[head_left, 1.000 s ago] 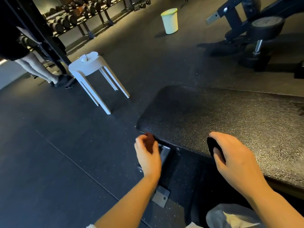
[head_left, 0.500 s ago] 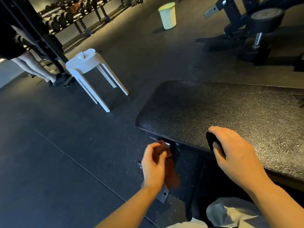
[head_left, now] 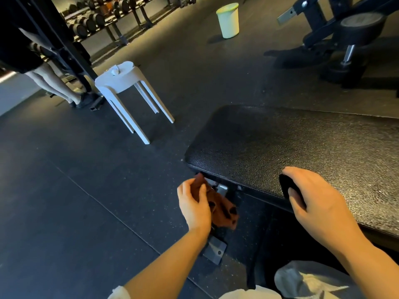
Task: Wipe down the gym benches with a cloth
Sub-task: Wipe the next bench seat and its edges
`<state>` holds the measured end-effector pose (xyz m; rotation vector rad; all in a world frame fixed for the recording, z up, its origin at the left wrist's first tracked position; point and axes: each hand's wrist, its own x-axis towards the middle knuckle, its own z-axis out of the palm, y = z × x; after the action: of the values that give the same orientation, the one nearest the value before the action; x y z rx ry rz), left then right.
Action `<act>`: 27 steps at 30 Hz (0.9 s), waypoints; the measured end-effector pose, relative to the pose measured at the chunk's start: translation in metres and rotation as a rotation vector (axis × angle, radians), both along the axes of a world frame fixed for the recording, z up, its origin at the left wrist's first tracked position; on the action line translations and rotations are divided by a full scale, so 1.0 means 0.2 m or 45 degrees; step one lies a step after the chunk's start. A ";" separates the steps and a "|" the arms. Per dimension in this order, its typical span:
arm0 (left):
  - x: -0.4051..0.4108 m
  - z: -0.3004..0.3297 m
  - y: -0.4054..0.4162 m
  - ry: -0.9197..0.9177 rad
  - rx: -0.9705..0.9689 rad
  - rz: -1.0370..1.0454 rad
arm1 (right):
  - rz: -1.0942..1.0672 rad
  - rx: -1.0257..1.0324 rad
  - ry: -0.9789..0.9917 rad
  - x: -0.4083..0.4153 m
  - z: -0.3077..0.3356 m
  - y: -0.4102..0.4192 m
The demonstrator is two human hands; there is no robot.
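A black padded gym bench (head_left: pixel 302 147) fills the right half of the head view, its rounded end pointing left. My left hand (head_left: pixel 194 203) grips a reddish-brown cloth (head_left: pixel 222 209) just below the bench's near left corner, by the metal frame bracket (head_left: pixel 221 188). The cloth hangs down from my fingers. My right hand (head_left: pixel 313 197) rests on the bench's near edge, fingers curled over a small black object (head_left: pixel 288 186) that I cannot identify.
A white plastic stool (head_left: pixel 127 83) stands on the dark rubber floor to the left. A pale bucket (head_left: pixel 228 20) sits farther back. A black machine (head_left: pixel 345 33) is at top right, a dumbbell rack (head_left: pixel 97 16) and a person's legs (head_left: pixel 49 83) at top left.
My left hand dropped from the bench corner to below its edge, and the cloth, bunched before, now hangs open. My right hand stayed on the bench edge.
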<state>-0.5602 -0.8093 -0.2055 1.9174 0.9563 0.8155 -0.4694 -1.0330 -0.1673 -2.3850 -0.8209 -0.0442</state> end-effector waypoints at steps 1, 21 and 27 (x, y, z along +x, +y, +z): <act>0.03 0.01 0.02 -0.013 0.011 -0.002 | -0.006 -0.006 0.004 0.00 0.00 0.00; 0.09 0.02 0.08 0.063 -0.021 0.017 | -0.043 -0.023 0.026 -0.01 0.01 0.00; 0.10 0.02 0.14 0.126 -0.104 0.145 | -0.040 -0.049 0.047 -0.02 0.01 0.00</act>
<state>-0.5403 -0.7820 -0.2006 1.8610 1.1504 0.7399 -0.4728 -1.0321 -0.1652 -2.4273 -0.7741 0.0028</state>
